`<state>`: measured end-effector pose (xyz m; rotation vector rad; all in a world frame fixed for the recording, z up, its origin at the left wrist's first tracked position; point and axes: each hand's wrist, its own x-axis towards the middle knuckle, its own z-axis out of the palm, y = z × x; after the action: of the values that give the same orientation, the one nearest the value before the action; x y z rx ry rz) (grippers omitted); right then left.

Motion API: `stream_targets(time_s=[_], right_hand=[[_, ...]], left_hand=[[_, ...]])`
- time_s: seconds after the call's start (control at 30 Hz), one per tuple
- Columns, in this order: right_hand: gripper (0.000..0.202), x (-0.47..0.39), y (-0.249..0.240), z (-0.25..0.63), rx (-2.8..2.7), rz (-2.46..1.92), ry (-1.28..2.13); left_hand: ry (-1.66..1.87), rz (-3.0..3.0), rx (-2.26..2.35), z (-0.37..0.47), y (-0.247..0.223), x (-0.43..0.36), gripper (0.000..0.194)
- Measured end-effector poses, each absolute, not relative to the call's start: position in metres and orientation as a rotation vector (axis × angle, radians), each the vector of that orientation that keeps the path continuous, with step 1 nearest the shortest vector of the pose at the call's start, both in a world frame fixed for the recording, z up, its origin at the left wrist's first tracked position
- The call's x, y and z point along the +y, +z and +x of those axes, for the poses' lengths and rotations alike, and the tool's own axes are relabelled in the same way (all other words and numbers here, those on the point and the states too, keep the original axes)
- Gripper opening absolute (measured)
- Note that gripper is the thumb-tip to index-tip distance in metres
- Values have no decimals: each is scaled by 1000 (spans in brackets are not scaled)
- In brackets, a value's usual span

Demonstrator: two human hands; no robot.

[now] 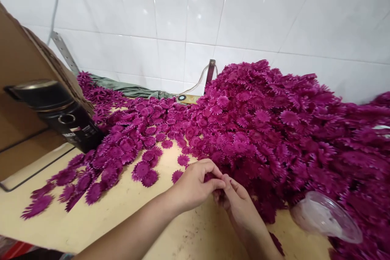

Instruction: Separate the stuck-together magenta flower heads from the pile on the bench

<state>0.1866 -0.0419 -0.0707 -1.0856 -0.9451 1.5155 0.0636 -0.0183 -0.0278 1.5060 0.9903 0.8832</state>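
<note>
My left hand [198, 183] and my right hand [237, 207] meet over the front of the table, thumbs and fingertips pinched together. Whatever lies between the fingertips is mostly hidden; a little magenta shows behind them, and I cannot tell whether it is held or part of the pile. Just beyond the hands rises a big heap of magenta fabric flowers [262, 130] with fringed round petals. Nearest to the left hand lie a few loose flower pieces [177, 176] on the tabletop.
A black flask [73, 118] leans at the left beside a cardboard box [21, 73]. A clear plastic bowl [326, 217] with whitish contents sits tilted at the right. Green cloth [128, 87] runs along the white tiled wall [170, 8]. Several flowers spread leftward over the pale table [122, 219].
</note>
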Motion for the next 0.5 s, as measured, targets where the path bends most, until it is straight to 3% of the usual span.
stream_targets(time_s=[0.23, 0.5], right_hand=[[27, -44, -64, 187, -763, -969, 1638], [31, -48, -54, 201, -804, -1140, 1372]], left_hand=[[911, 1876, 1033, 53, -26, -21, 13], [1346, 1330, 1248, 15, -14, -8, 6]])
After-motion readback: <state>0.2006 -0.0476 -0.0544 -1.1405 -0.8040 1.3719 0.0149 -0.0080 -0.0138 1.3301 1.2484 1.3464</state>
